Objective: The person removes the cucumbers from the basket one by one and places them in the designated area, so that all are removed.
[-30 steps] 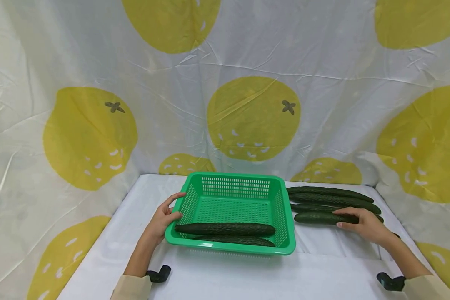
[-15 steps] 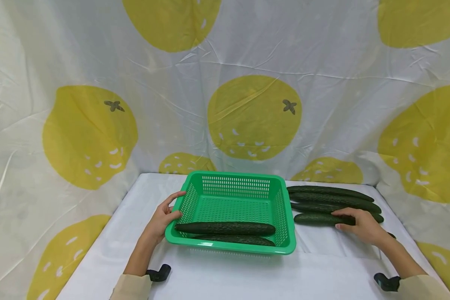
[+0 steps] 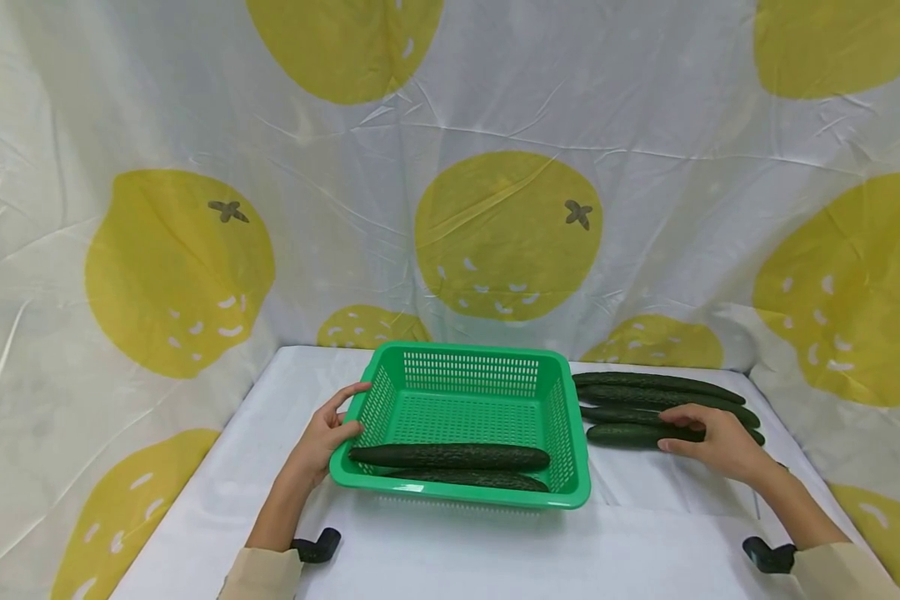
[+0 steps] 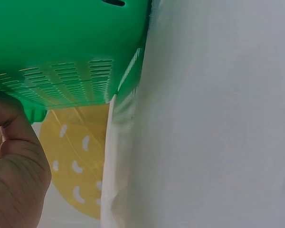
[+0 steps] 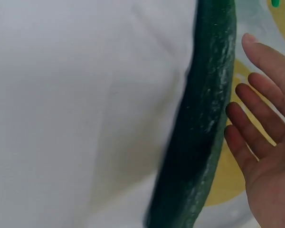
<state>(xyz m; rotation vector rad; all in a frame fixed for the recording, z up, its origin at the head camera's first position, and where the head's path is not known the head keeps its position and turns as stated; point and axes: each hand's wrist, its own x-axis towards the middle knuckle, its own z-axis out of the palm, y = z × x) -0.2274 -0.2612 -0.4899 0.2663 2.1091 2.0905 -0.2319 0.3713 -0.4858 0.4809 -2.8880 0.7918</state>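
Note:
My left hand (image 3: 318,442) grips the left rim of a green plastic basket (image 3: 461,498), with the thumb at the inner edge. In the left wrist view the curled hand (image 4: 16,156) sits at the basket's slotted wall (image 4: 61,38). Two dark green cucumbers lie along the basket's near side, one cucumber (image 3: 450,456) partly covering the other cucumber (image 3: 480,478). On the right, my right hand (image 3: 723,442) is over the nearest cucumber (image 3: 622,434) of a row. The right wrist view shows its fingers spread and loosely bent beside a cucumber (image 5: 204,95), not wrapped around it.
Several more cucumbers (image 3: 652,394) lie side by side behind the nearest one, their left ends close to the basket's right side. A white cloth (image 3: 532,550) covers the table. Behind stands a white curtain (image 3: 345,208) printed with yellow lemons.
My right hand has shifted slightly left and up over the row of cucumbers. My left hand and the basket stay where they were.

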